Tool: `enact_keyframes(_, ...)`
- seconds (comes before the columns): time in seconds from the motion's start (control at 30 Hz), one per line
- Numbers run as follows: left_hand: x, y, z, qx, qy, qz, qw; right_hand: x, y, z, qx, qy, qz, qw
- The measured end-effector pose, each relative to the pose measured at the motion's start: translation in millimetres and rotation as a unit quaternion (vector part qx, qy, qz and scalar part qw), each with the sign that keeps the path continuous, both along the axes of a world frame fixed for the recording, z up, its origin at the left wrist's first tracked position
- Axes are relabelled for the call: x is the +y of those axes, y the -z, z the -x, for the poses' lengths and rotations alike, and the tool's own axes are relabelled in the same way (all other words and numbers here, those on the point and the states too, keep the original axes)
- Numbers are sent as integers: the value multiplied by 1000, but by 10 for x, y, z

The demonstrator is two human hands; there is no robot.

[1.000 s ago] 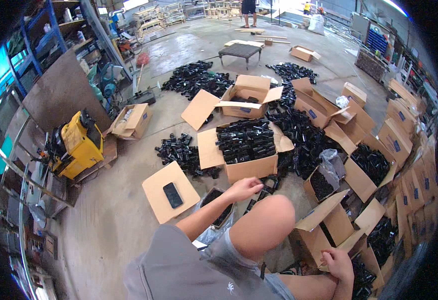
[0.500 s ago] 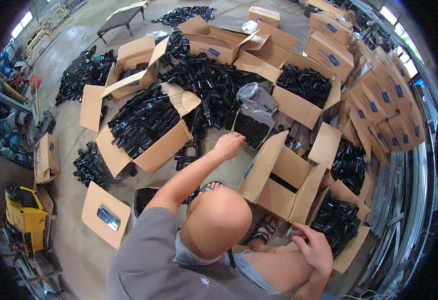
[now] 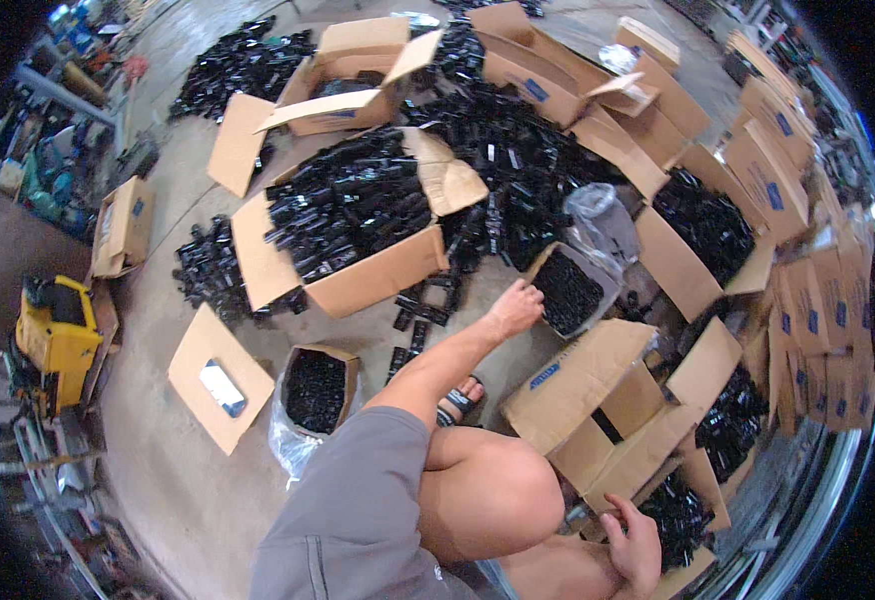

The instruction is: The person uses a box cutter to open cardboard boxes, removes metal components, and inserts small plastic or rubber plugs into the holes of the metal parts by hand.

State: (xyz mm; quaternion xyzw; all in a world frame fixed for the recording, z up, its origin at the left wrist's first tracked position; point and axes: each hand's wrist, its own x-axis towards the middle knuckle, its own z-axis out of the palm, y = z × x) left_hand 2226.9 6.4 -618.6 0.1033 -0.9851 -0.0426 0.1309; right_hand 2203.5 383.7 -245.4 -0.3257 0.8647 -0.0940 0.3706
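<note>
Two hands work: the left hand point(image 3: 515, 305), fingers spread, touches the rim of a small lined carton point(image 3: 570, 290) of black parts mid-floor. The right hand's point(image 3: 633, 545) grip cannot be determined. Step: reaching in; next, pinching one part.

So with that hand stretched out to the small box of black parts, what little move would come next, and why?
Probably a short dip of the left hand over the rim of the small open box to close on some black parts. The hand sits at the box's near edge, looks empty, and the box is full. The right hand rests low by another carton.
</note>
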Motion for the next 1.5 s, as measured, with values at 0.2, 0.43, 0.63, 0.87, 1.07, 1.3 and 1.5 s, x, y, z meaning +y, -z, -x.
enact_keyframes(0.2,85,-217,-632,-28,-56,-57,996,-320,-171,100,-62,-45,-24,997)
enact_keyframes(0.43,698,-416,-1000,119,-108,-183,970,-413,15,70,-140,-98,-46,984)
enact_keyframes(0.63,1058,-436,-1547,19,-107,-401,910,-640,280,70,-41,-224,-38,973)
enact_keyframes(0.87,1076,-996,-2034,-70,43,-805,587,-740,595,135,-37,-228,37,972)
enact_keyframes(1.07,869,-2722,-2005,-14,192,-833,519,-803,432,25,-69,-212,38,974)
enact_keyframes(1.3,903,-3024,-1454,122,312,-776,535,-831,256,-227,-51,-173,61,982)
enact_keyframes(1.5,1315,-2552,-228,28,459,-419,783,-493,-94,62,6,-134,35,990)
